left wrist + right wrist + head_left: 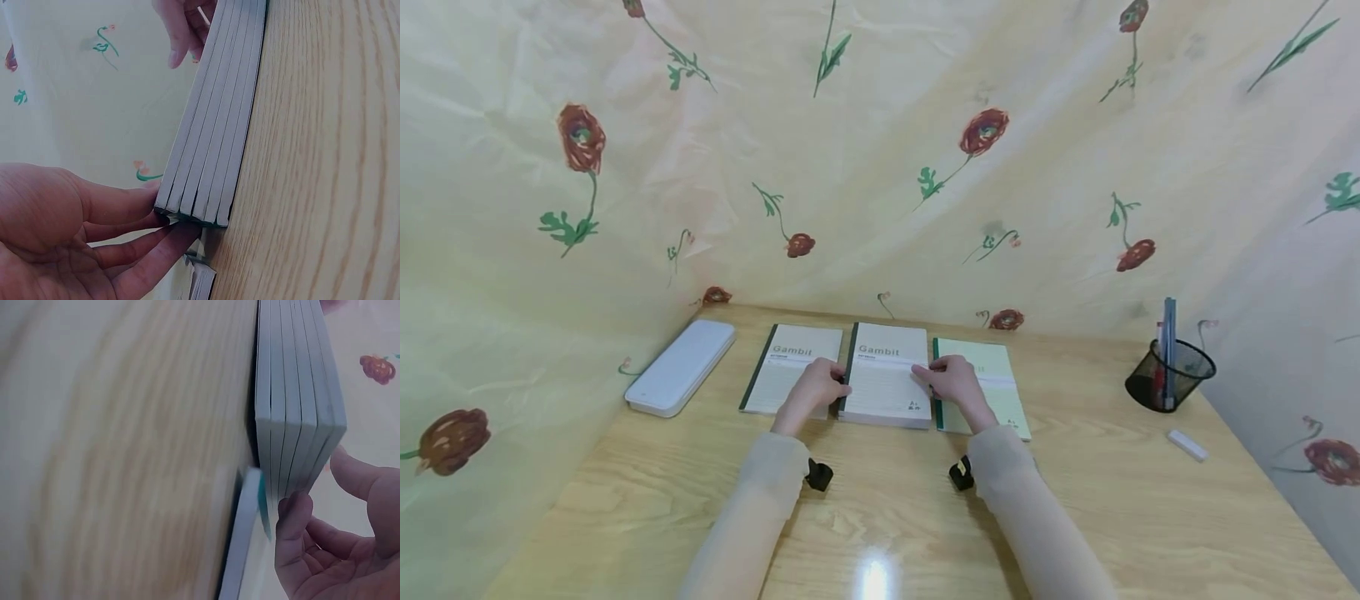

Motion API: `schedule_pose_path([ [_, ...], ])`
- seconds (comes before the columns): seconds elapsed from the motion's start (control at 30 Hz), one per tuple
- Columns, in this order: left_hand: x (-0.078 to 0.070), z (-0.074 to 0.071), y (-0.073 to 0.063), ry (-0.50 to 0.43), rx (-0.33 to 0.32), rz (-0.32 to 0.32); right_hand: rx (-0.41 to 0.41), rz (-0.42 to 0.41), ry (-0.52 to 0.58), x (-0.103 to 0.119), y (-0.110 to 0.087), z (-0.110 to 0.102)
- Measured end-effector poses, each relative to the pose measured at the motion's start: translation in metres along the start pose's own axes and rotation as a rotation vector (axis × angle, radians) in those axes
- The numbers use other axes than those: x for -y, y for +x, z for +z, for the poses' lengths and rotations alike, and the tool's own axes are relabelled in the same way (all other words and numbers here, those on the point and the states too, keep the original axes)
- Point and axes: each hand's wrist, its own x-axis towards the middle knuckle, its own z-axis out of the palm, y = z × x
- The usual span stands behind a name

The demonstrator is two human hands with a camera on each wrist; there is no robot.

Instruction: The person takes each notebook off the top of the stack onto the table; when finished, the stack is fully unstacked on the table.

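In the head view, a stack of notebooks (pixel 887 375) with a white "Gambit" cover on top lies mid-table between both hands. My left hand (pixel 816 387) holds its left side; in the left wrist view the thumb is at the top edge and fingers (pixel 156 256) reach against the dark spines. On the opposite side my right hand (pixel 953 382) holds the stack, its thumb at the top and curled fingers (pixel 294 512) at the page edges. A white notebook (pixel 782 383) lies partly under the left hand, and a green notebook (pixel 1003 387) partly behind the right.
A closed white case (pixel 681 367) lies at the table's left back. To the right stand a black mesh pen holder (pixel 1187 371) with pens and, in front, a small white bar (pixel 1187 445). Flower-patterned cloth (pixel 865 167) hangs behind the wooden table (pixel 880 508).
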Motion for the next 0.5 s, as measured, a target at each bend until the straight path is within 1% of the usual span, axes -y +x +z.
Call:
schedule_pose_path([
  [0.2, -0.0015, -0.002, 0.0014, 0.018, -0.001, 0.011, -0.005, -0.034, -0.075, 0.0063, 0.0008, 0.0015],
  [0.5, -0.0006, -0.003, -0.0008, 0.036, 0.007, 0.026, -0.015, -0.037, -0.088, 0.0078, 0.001, 0.0049],
])
